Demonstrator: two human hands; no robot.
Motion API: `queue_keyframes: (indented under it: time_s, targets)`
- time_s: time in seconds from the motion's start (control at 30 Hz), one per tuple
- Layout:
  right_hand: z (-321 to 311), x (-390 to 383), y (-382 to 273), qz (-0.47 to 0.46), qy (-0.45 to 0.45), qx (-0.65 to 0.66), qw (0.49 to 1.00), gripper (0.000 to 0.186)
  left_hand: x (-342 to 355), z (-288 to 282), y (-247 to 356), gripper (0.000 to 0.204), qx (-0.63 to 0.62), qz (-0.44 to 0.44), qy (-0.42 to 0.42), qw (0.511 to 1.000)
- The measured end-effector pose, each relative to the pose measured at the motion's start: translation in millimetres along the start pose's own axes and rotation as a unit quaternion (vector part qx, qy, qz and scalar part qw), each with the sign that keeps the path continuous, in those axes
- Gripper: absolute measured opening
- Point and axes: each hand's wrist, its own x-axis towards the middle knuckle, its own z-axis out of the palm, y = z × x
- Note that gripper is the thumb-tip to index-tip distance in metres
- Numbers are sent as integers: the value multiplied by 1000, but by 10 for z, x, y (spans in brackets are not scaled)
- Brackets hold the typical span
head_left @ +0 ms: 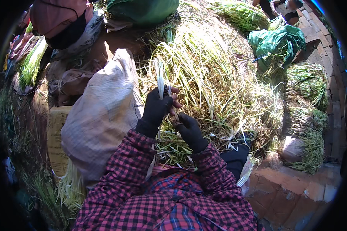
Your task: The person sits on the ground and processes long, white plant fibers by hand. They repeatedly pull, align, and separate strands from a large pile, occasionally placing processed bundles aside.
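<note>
My left hand (158, 106), in a black fingerless glove, is closed around a few long pale, whitish leafy strands (160, 77) that stick up above my fingers. My right hand (189, 129), gloved in black as well, is just below it to the right, with curled fingers pinching the lower part of the strands. Behind both hands lies a broad heap of loose green and straw-coloured stalks (204, 73). A large pale woven sack (92, 115) lies beside my left forearm.
A yellow printed sack (59, 138) is at left, with pink (61, 17) and green bundles (142, 9) behind. A green sack (273, 44) and grass piles (306, 86) are at right, beside brick paving (327, 50) and a reddish ledge (281, 188). Another person (285, 7) appears top right.
</note>
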Motion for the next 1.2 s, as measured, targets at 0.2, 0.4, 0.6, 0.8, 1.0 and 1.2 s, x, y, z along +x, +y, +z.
queue_keyframes:
  time_s: [0.2,0.4,0.6,0.8,1.0,1.2]
  targets:
    - [-413,-537,427,181,15,68,981,14,-99,-143,346,24,-7,45,112,993]
    - [-795,-782,1028,242,110,186,946,19,-167,-219,585,26,-10,109,147,983]
    - [-1479,-935,1532,290,226,251,895,25,-248,-431,804,25,-63,160,178,969]
    - [-1837,-1075,1046,240,339,-305,857,41,-188,-485,656,26,-96,116,126,981]
    - [-153,-256,-268,-129,121,-195,965,44,-121,-71,348,27,5,6,41,999]
    - [-359,-401,331,89,113,257,956,18,-32,-327,324,34,13,51,116,992]
